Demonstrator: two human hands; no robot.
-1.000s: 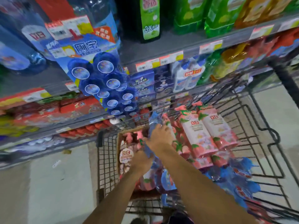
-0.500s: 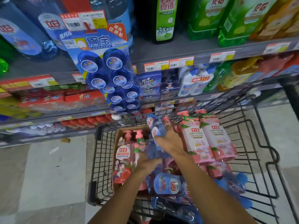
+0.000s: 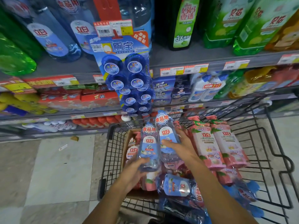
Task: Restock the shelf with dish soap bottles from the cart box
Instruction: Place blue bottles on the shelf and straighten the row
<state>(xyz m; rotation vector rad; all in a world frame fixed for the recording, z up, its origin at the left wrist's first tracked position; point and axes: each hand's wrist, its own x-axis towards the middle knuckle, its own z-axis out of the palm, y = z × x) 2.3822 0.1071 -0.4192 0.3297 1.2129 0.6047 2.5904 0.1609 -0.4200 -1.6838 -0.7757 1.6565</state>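
Two clear blue dish soap bottles held side by side above the cart, one in each of my hands.

My left hand (image 3: 135,172) grips the base of the left bottle (image 3: 148,147), fingers curled under it and thumb across its lower front; my right hand (image 3: 181,147) wraps the right bottle (image 3: 166,136), thumb on its label and fingertips showing past its far side. Both bottles stand nearly upright, touching each other, caps toward the shelf (image 3: 210,62). Below them the cardboard box (image 3: 127,143) in the wire cart (image 3: 267,151) holds pink pump bottles (image 3: 208,143). More blue bottles (image 3: 176,186) lie wrapped in plastic near my forearms. A hanging card of blue toilet blocks (image 3: 129,75) dangles from the shelf just beyond the caps.
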